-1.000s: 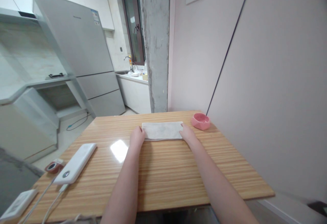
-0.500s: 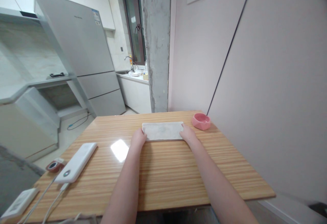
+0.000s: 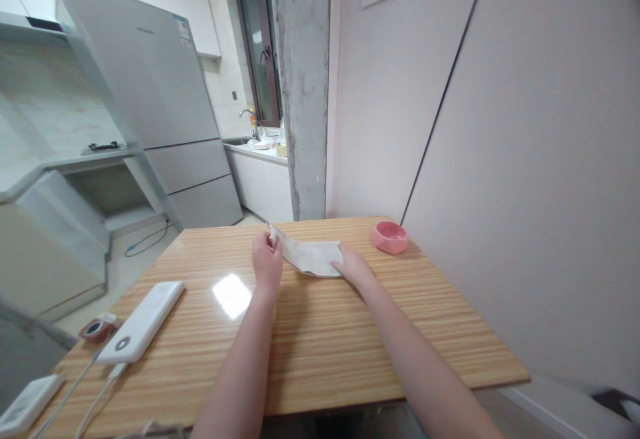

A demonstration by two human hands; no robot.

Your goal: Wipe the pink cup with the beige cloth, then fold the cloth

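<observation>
- A white rectangular power bank (image 3: 141, 321) with its cable is seen at the near left of the striped wooden table (image 3: 320, 345), beside a small red round gadget (image 3: 95, 329).
- The left hand (image 3: 267, 259) is closed on the left corner of the off-white folded cloth (image 3: 313, 256), which is pinched and raised off the table.
- The right hand (image 3: 352, 268) is laid flat on the cloth's right end, pressing it down.
- The cloth is found between the two hands, towards the table's far edge.
- A pink round bowl (image 3: 389, 236) is set just right of the cloth, near the wall.
</observation>
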